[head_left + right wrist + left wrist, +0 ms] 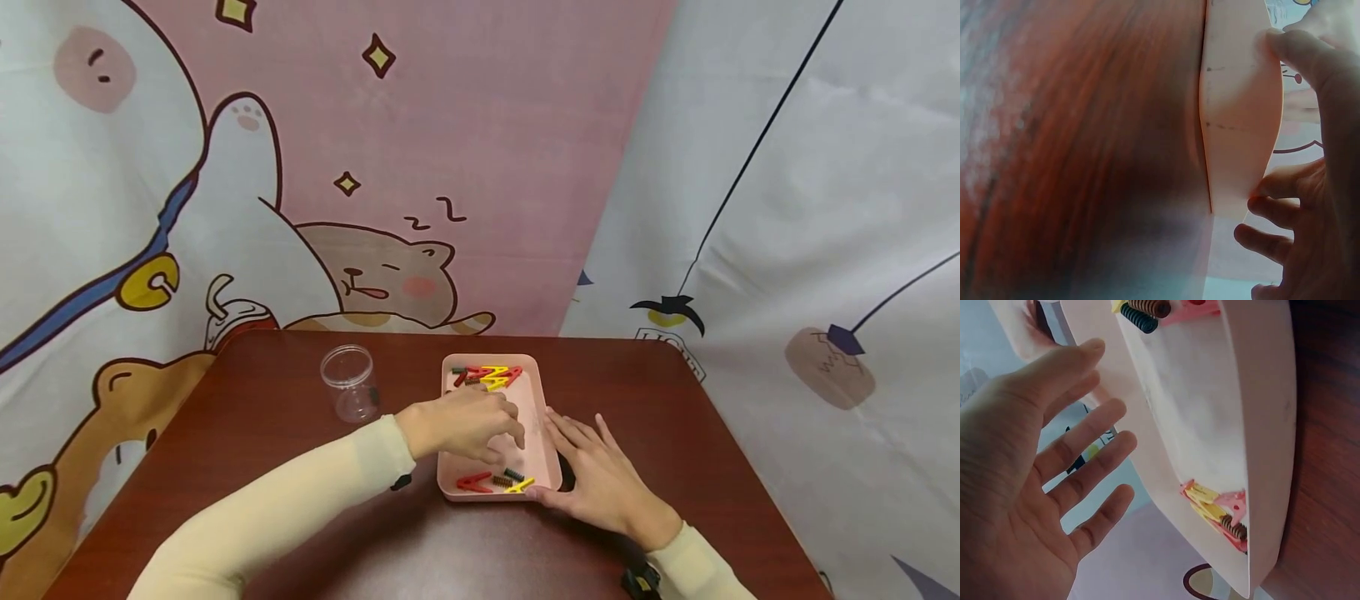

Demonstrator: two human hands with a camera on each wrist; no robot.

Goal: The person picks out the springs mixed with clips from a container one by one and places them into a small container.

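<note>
Over the middle of a pink tray (531, 450) hovers my left hand (467, 423), its fingers loosely spread and holding nothing. My right hand (603, 479) rests against the tray's right side, with the thumb at the near corner and fingertips touching the wall (1241, 106). At the near end lie a red clip (468, 481), a yellow clip (520, 485), a brown spring (1150, 307) and a dark green spring (1139, 319). More red clips (514, 375), yellow clips (495, 382) and springs are gathered at the far end, partly behind my left hand in the head view.
A clear round jar (348, 379) stands to the left of the tray, with a small dark thing visible in its lower part. Both stand on a dark red-brown table (615, 375). A printed cloth (525, 167) hangs behind the table.
</note>
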